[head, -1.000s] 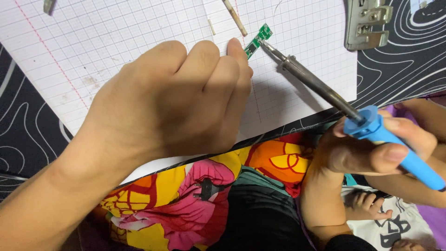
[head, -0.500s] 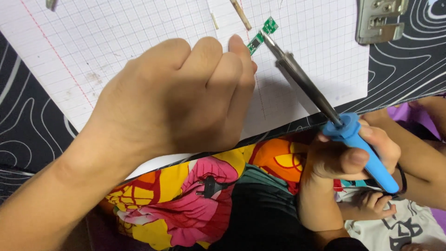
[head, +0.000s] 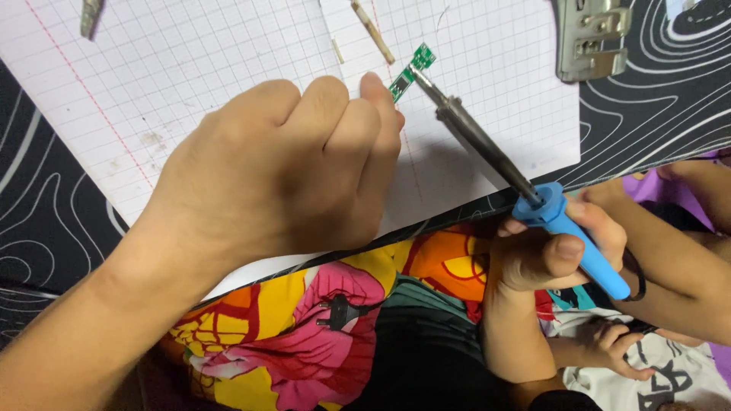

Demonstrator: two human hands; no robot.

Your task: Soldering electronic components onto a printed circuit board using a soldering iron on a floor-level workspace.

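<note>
1. Left hand [head: 282,167] curled into a loose fist, knuckles up, resting on the white grid paper [head: 190,61]; fingertips pressed down on the near end of a small green circuit board [head: 411,72], pinning it flat.
2. Right hand [head: 552,251] clamped around the blue handle of a soldering iron [head: 487,148], thumb on top; handle low and to the right, metal shaft angled up and to the left.
3. Iron tip touching the green circuit board near its middle, just beyond the left fingertips.
4. Circuit board lying on the grid paper, far of centre, slanted with its far end to the right.
5. Thin tan stick [head: 373,32] on the paper just left of the board's far end; not touching it.
6. Metal clip [head: 590,34] at the far right, on the black mat with white contour lines [head: 670,99]; well apart from the board.
7. Grey metal piece [head: 90,15] at the far left edge of the paper; kind not discernible.
8. Bright flowered cloth [head: 320,320] at the near side, below the mat edge, with a black plug [head: 339,310] lying on it.
9. Another person's arm [head: 685,259] at the near right, just behind the right hand.
</note>
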